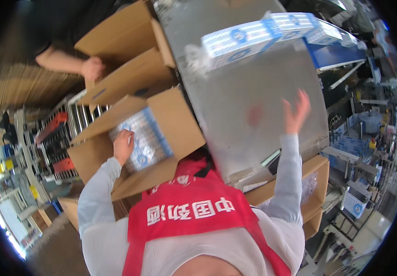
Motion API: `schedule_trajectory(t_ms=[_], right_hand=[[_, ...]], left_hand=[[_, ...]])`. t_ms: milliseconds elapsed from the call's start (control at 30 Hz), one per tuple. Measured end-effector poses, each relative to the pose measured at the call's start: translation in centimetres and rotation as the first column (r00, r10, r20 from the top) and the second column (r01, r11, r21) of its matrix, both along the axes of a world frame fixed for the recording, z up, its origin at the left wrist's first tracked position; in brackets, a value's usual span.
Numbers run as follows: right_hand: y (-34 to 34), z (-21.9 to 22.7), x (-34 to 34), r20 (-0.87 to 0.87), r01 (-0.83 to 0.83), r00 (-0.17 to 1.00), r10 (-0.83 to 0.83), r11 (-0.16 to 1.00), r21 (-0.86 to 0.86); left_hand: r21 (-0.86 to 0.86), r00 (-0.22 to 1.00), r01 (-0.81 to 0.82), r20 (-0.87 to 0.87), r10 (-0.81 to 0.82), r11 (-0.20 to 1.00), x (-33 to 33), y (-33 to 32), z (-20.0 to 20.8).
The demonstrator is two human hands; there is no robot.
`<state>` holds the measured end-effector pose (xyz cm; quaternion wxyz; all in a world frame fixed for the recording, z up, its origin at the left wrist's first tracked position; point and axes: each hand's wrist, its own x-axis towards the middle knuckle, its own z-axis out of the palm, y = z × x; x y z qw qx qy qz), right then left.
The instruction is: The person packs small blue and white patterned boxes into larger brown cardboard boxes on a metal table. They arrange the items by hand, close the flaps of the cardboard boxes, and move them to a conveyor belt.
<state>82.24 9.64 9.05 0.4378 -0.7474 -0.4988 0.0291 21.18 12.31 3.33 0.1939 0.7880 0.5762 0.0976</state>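
An opened cardboard box (180, 119) with raised flaps stands in front of me on the left. White-and-blue patterned packs (145, 145) in shiny clear wrap lie inside it. My left hand (123, 147) is at the left side of these packs, its fingers curled together; whatever they may hold is hidden. Over the grey metal table (240, 106), at the right, my right hand (296, 112) is raised with its fingers spread and nothing in it. The right hand is slightly blurred.
A row of white-and-blue cartons (240, 41) runs along the table's far side. Beyond my box, a co-worker's hand (92, 69) touches another open cardboard box (129, 73). A roller conveyor (81, 117) lies left. Near my right arm is a box (316, 184) holding clear-wrapped items.
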Motion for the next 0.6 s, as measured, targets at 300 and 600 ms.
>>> schedule_trajectory(t_ms=[300, 600], right_hand=[[29.7, 0.7, -4.9, 0.465, -0.604, 0.12, 0.877, 0.436, -0.667], [33.1, 0.9, 13.6, 0.542, -0.084, 0.636, 0.549, 0.748, -0.658]], left_hand=[[0.384, 0.934, 0.341, -0.031, -0.357, 0.858, 32.4, 13.7, 11.5], [0.378, 0.987, 0.116, -0.151, -0.062, 0.919, 39.9, 20.4, 5.9]])
